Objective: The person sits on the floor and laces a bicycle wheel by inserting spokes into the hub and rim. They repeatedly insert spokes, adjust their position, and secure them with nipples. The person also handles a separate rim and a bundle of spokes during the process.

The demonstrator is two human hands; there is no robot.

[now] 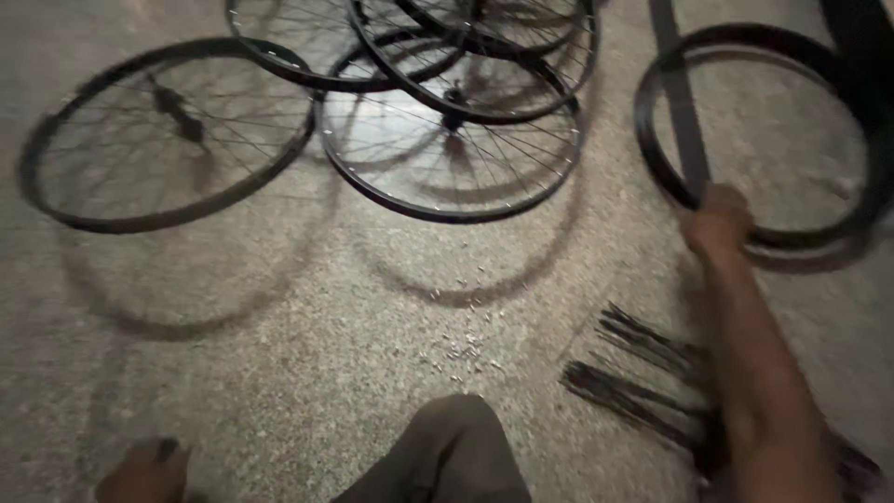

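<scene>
Down at 6 o'clock, nearest of all: a bent knee [449,456] in dark cloth. Over at 7 o'clock, a blurred brown shape [144,473] at the picture's edge; hand or foot, cannot tell, so nothing to be said of the left hand's grip.

Out from 5 o'clock, across a dark bundle of loose spokes [633,373] on the speckled floor [279,307], reaches the right forearm. Just ahead of the knee, toward 12 o'clock, a scatter of small pale bits [456,352].

Farther along, at 2 o'clock: right hand [717,224], fingers curled shut around the near edge of a bare black rim [644,140], no spokes or hub in it. Rim low over the floor or on it; blur hides which. Across its left part, a dark straight band [680,102], strap or shadow unclear.

Step in hand, by the look of it: taking hold of the bare rim, grip made, rim well apart from the knee. Calling next for a firm pinch and a path above the spoke bundle.

Farthest: a spoked wheel [177,112] at 10 o'clock, another [453,116] at 12, more overlapping wheels [410,37] behind.
</scene>
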